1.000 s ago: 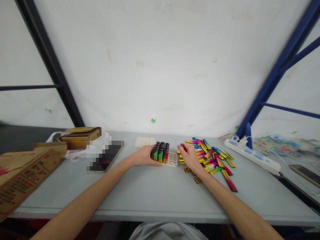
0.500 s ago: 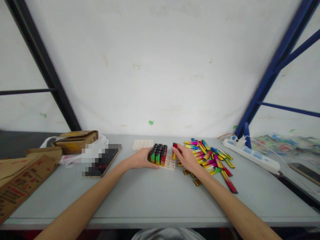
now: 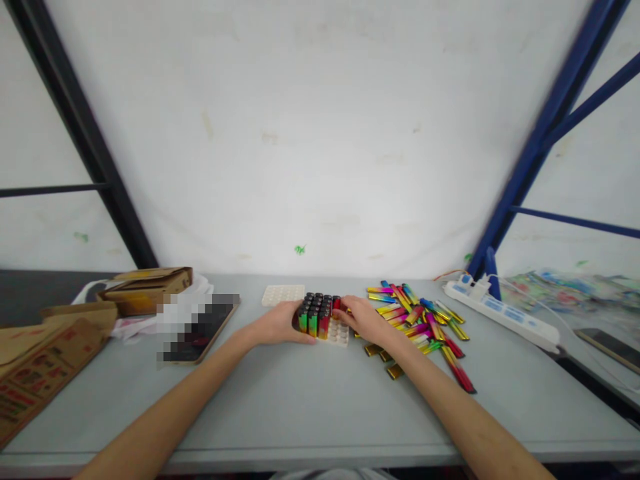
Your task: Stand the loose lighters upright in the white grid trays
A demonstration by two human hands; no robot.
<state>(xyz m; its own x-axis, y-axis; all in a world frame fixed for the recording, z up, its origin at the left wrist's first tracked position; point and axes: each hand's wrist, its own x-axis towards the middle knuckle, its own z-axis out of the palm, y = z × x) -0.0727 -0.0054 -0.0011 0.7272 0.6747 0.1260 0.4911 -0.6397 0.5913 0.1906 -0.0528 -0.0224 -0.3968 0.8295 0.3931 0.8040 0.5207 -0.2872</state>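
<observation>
Through the head camera, I am pinching a red lighter (image 3: 337,304) between the thumb and fingers of my right hand (image 3: 361,317). It is standing at the back right of the black-topped lighters (image 3: 313,325). My fingers are hiding its bottom, so I cannot tell if it is sitting in a cup. Those lighters are standing upright, close together, in a white tray (image 3: 339,337). Round cups are showing on the tray's right side.

My left hand (image 3: 280,323) is curving around the left side of the group, with the thumb reaching along the front. Its other fingers are hiding behind, so I cannot tell if they are squeezing.

A messy pile of shiny lighters (image 3: 415,315) is lying to the right on the gray table (image 3: 280,407). Another white tray (image 3: 284,295) is lying farther back, and a phone (image 3: 220,321) is resting to the left. A white power strip (image 3: 503,313) is lying beyond the pile.
</observation>
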